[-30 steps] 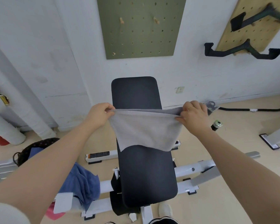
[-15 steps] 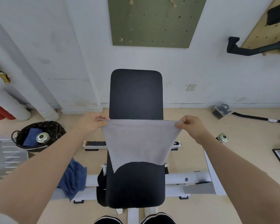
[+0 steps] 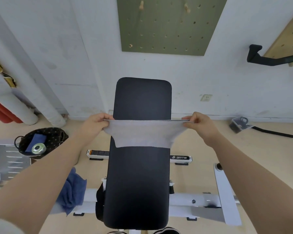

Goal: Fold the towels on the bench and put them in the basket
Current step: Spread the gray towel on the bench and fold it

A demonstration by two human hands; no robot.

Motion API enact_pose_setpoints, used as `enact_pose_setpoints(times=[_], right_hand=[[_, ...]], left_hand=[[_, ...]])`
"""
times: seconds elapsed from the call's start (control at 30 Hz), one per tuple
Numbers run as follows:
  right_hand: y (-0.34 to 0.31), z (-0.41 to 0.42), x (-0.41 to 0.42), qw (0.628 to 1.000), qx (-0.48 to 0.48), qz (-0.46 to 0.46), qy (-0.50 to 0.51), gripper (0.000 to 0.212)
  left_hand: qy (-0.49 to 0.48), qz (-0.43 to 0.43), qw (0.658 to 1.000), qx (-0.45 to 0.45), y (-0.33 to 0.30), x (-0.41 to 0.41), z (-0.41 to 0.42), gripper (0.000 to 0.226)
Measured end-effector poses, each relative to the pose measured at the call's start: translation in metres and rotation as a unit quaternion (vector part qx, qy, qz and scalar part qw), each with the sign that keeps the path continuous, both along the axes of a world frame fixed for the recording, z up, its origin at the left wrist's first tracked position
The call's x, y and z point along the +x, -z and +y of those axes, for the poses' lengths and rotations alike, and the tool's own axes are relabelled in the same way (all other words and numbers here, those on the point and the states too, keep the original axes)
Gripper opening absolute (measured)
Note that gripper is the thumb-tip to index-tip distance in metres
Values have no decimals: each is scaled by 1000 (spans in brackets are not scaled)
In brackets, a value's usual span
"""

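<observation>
Grey towel (image 3: 143, 135) hangs stretched above the black worktop (image 3: 139, 183), its lower edge meeting the pad. Left hand (image 3: 94, 126) pinches one upper corner in curled fingers; right hand (image 3: 199, 124) pinches the other. On the floor to the left sits the dark basket (image 3: 56, 137); a blue towel (image 3: 73, 190) drapes over the white frame.

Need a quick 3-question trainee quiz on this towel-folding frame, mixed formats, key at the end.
1. True or false: both hands pinch the top edge of the grey cloth towel.
2. The dark woven basket sits on which side of the black padded bench: A left, B right?
3. Fill in: the crumpled ___ towel hangs on the bench's white frame.

Key: 1 true, left hand and right hand; 2 A; 3 blue.
</observation>
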State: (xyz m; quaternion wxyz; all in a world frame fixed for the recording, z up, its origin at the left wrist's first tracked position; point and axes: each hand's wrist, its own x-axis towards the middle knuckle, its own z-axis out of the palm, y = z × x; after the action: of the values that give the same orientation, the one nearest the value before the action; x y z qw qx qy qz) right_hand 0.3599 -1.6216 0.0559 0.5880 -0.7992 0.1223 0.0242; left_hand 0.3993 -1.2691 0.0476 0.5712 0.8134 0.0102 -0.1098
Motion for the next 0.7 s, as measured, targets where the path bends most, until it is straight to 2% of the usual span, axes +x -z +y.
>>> enact_pose_setpoints(times=[0.17,0.23,0.33,0.43,0.57,0.63,0.7], right_hand=[[1,-2,4,990,139,14,16,32],[3,4,12,991,123,15,42,25],[-5,13,25,998,28,4,49,19],[-22,12,39,997,-2,-36,72,11],[-53,6,50,987,64,-117,85,16],[-63,1,49,984,89,-138,69,20],[-62,-6,40,987,89,-124,44,21]], left_hand=[[-24,14,999,-27,-3,3,4,35],[-46,-6,999,-18,-6,9,2,36],[-88,-36,995,-3,-14,19,-8,38],[-118,-45,991,-44,-28,31,-18,37],[-136,-101,978,-125,-63,44,-20,34],[-122,-99,969,-193,-75,41,-19,27],[-84,-79,973,-201,-74,35,-15,25]])
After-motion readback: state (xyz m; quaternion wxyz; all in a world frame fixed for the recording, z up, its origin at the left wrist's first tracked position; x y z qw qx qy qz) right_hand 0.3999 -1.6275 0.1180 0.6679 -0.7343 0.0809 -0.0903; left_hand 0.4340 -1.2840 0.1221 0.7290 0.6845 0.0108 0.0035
